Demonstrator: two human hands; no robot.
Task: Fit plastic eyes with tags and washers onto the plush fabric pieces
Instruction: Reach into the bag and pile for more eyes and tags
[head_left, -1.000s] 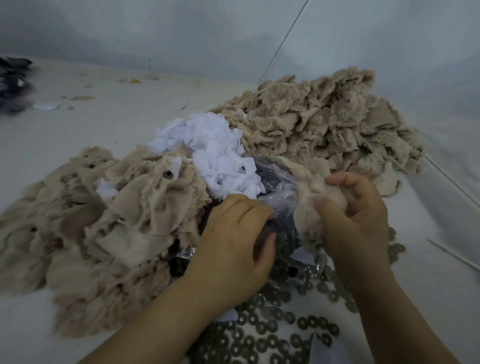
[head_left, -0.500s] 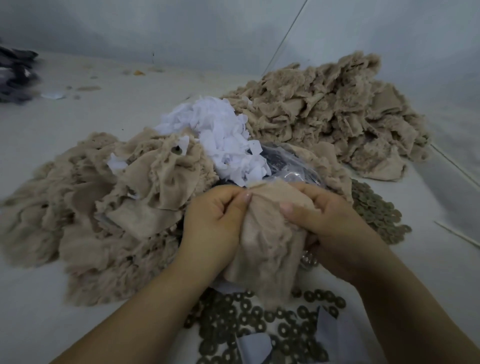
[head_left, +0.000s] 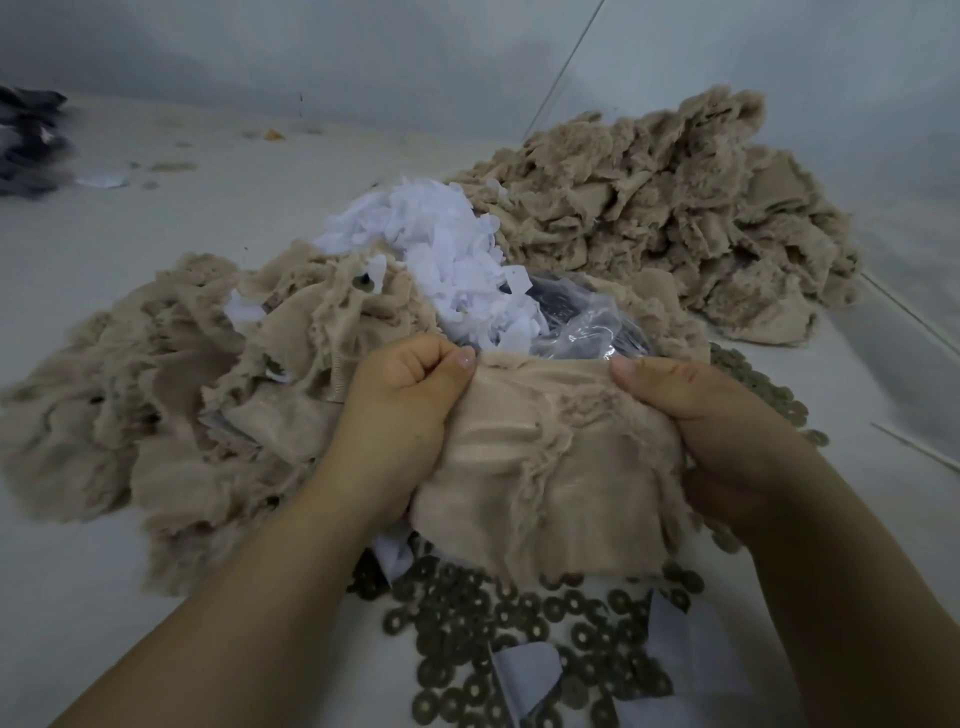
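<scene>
Left hand (head_left: 400, 415) and right hand (head_left: 727, 431) grip one plush piece (head_left: 545, 467) (no writing legible).

**Things lying around the edges**

A dark pile of cloth (head_left: 28, 137) is sitting far off at the left edge, blurry. A small orange scrap (head_left: 274, 135) is lying near the back wall. A thin pale stick (head_left: 914, 453) is lying at the right. The white floor (head_left: 130, 218) is lying under everything.

Beige plush piece (head_left: 545, 467) spread flat (backing up) above washers (head_left: 519, 649).
</scene>
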